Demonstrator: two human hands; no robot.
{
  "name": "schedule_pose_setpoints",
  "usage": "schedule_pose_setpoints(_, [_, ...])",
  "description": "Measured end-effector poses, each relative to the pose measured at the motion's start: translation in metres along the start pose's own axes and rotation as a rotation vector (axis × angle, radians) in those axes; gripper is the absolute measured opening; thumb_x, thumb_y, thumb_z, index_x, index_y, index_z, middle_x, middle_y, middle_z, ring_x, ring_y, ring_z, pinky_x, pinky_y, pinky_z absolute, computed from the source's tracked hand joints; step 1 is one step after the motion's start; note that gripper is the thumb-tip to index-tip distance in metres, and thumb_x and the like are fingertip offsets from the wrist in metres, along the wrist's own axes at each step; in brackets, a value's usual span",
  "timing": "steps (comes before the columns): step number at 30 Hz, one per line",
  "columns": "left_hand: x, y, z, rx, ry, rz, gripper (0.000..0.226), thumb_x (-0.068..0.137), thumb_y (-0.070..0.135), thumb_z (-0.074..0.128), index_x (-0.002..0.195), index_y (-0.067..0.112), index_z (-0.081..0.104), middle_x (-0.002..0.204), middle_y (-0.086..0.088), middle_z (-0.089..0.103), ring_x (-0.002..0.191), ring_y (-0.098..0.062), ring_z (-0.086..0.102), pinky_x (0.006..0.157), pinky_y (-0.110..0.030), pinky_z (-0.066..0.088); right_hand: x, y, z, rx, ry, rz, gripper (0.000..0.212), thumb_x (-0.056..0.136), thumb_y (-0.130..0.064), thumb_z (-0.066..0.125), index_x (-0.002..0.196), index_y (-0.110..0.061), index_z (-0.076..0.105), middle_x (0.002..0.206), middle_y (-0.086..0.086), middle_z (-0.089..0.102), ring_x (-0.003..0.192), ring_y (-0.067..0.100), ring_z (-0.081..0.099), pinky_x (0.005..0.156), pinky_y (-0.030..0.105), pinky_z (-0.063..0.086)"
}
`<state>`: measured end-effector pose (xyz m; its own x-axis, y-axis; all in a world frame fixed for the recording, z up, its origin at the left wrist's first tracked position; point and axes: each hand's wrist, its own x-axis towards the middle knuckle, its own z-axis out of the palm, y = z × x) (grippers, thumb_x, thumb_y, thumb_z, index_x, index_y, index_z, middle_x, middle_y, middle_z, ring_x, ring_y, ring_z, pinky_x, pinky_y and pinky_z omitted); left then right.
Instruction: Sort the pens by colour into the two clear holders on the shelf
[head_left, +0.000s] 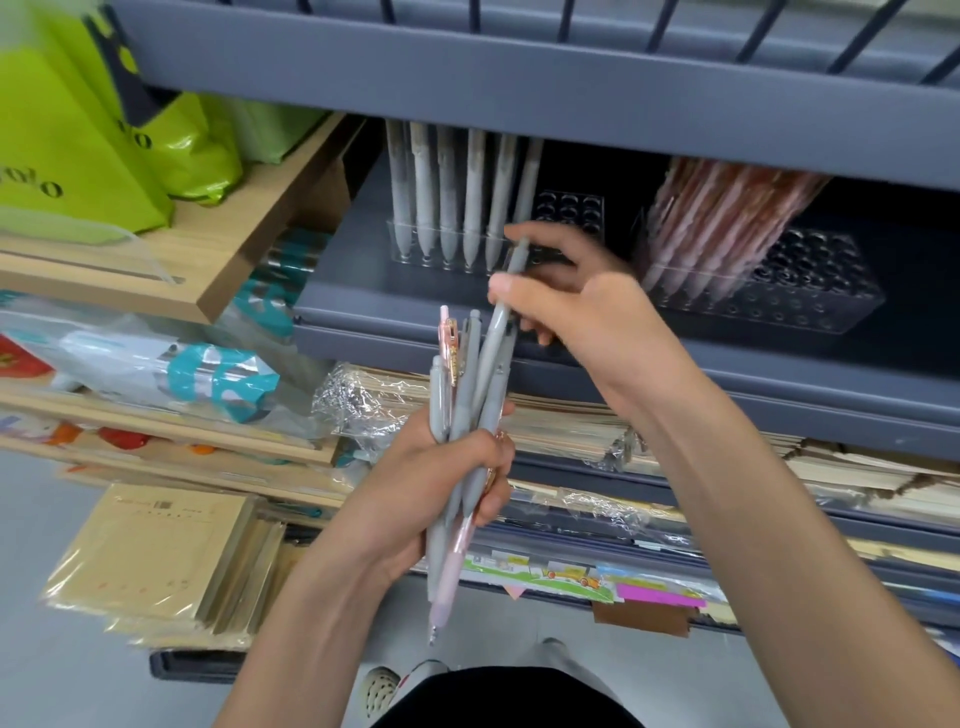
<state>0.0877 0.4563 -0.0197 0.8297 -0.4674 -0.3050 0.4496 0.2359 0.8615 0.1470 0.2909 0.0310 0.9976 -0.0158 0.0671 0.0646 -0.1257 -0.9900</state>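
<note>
Left hand (441, 483): grips mixed pen bundle (470, 364). Right hand (582, 312): pinches one grey pen (516, 257). Step: picking grey. Next: needs free slot, grey holder (402, 254).

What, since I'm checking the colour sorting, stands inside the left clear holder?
Several grey pens stand tips down along the left holder's front row. The shelf above hides their tops, and the right hand covers the holder's right front corner.

Grey pens (457, 208) upright in left clear holder (571, 208) at upper centre, pink pens (717, 223) leaning in right holder (815, 296), mixed grey-pink bunch (460, 395) at centre, one grey pen (497, 325) just above it
</note>
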Motion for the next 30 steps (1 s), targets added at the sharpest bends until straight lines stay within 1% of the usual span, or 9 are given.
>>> schedule_pose_setpoints(2, [-0.001, 0.000, 0.000, 0.009, 0.007, 0.012, 0.052, 0.072, 0.002, 0.063, 0.121, -0.009, 0.050, 0.064, -0.010, 0.049, 0.041, -0.019, 0.046, 0.040, -0.024, 0.039, -0.003, 0.002, 0.000, -0.104, -0.030, 0.004, 0.058, 0.078, -0.020, 0.080, 0.126, -0.038, 0.052, 0.081, 0.003, 0.067, 0.068, 0.005, 0.062, 0.061, 0.016, 0.049])
schedule_pose_setpoints(4, [-0.001, 0.000, -0.002, 0.019, 0.003, 0.020, 0.050, 0.071, 0.001, 0.063, 0.118, -0.010, 0.050, 0.064, -0.011, 0.047, 0.041, -0.019, 0.045, 0.040, -0.024, 0.038, -0.005, 0.004, 0.002, -0.055, -0.012, 0.021, 0.068, 0.075, -0.014, 0.082, 0.130, -0.035, 0.049, 0.077, 0.003, 0.063, 0.069, 0.009, 0.061, 0.064, 0.018, 0.050])
schedule_pose_setpoints(9, [-0.004, 0.001, -0.007, 0.031, -0.043, 0.010, 0.034, 0.073, 0.000, 0.063, 0.106, -0.003, 0.055, 0.068, -0.013, 0.048, 0.042, -0.019, 0.046, 0.041, -0.024, 0.039, -0.009, 0.005, -0.002, 0.469, 0.095, 0.074, 0.042, 0.081, 0.004, 0.070, 0.121, -0.002, 0.060, 0.083, 0.006, 0.069, 0.067, 0.012, 0.059, 0.059, 0.021, 0.047])
schedule_pose_setpoints(13, [-0.006, 0.000, -0.009, 0.023, -0.049, 0.016, 0.033, 0.073, 0.001, 0.063, 0.105, 0.005, 0.057, 0.071, -0.015, 0.047, 0.041, -0.020, 0.046, 0.039, -0.023, 0.039, -0.021, 0.005, -0.001, 0.218, -0.070, 0.042, 0.016, 0.090, -0.009, 0.065, 0.105, -0.004, 0.070, 0.097, 0.012, 0.075, 0.071, 0.013, 0.059, 0.059, 0.022, 0.050])
schedule_pose_setpoints(18, [-0.007, 0.001, -0.013, 0.055, -0.053, 0.019, 0.037, 0.074, 0.003, 0.063, 0.111, 0.002, 0.056, 0.071, -0.015, 0.048, 0.042, -0.019, 0.046, 0.039, -0.024, 0.039, -0.025, 0.000, 0.010, -0.023, -0.009, -0.011, 0.017, 0.093, -0.011, 0.064, 0.108, -0.008, 0.070, 0.093, 0.020, 0.071, 0.071, 0.016, 0.062, 0.065, 0.027, 0.056])
schedule_pose_setpoints(21, [-0.009, 0.002, -0.020, 0.057, -0.067, 0.020, 0.035, 0.075, 0.003, 0.063, 0.109, 0.003, 0.056, 0.069, -0.014, 0.048, 0.043, -0.019, 0.047, 0.040, -0.025, 0.040, -0.024, -0.004, 0.015, 0.071, 0.109, -0.044, 0.016, 0.098, -0.010, 0.055, 0.110, -0.008, 0.065, 0.086, 0.017, 0.069, 0.071, 0.016, 0.064, 0.070, 0.028, 0.058])
schedule_pose_setpoints(24, [-0.015, 0.001, -0.030, 0.066, -0.072, 0.016, 0.034, 0.075, 0.004, 0.064, 0.108, 0.003, 0.055, 0.069, -0.013, 0.051, 0.045, -0.020, 0.048, 0.041, -0.025, 0.040, -0.017, -0.010, 0.017, 0.127, 0.279, -0.124, 0.016, 0.099, -0.010, 0.051, 0.111, -0.009, 0.061, 0.080, 0.001, 0.070, 0.073, 0.017, 0.069, 0.073, 0.029, 0.059])
schedule_pose_setpoints(26, [-0.019, 0.000, -0.038, 0.071, -0.060, -0.005, 0.038, 0.074, 0.006, 0.066, 0.111, 0.001, 0.055, 0.069, -0.012, 0.052, 0.045, -0.020, 0.049, 0.041, -0.026, 0.041, -0.010, -0.014, 0.016, 0.064, 0.390, -0.191, 0.013, 0.098, -0.010, 0.053, 0.108, -0.012, 0.060, 0.078, -0.006, 0.072, 0.076, 0.016, 0.071, 0.076, 0.032, 0.060])
schedule_pose_setpoints(30, [-0.028, 0.001, -0.053, 0.067, -0.046, -0.021, 0.039, 0.074, 0.005, 0.065, 0.111, 0.001, 0.055, 0.067, -0.011, 0.052, 0.045, -0.020, 0.048, 0.043, -0.027, 0.042, 0.001, -0.019, 0.015, -0.239, 0.554, -0.266, 0.013, 0.093, -0.013, 0.053, 0.103, -0.022, 0.056, 0.091, 0.001, 0.071, 0.087, 0.025, 0.070, 0.080, 0.051, 0.056])
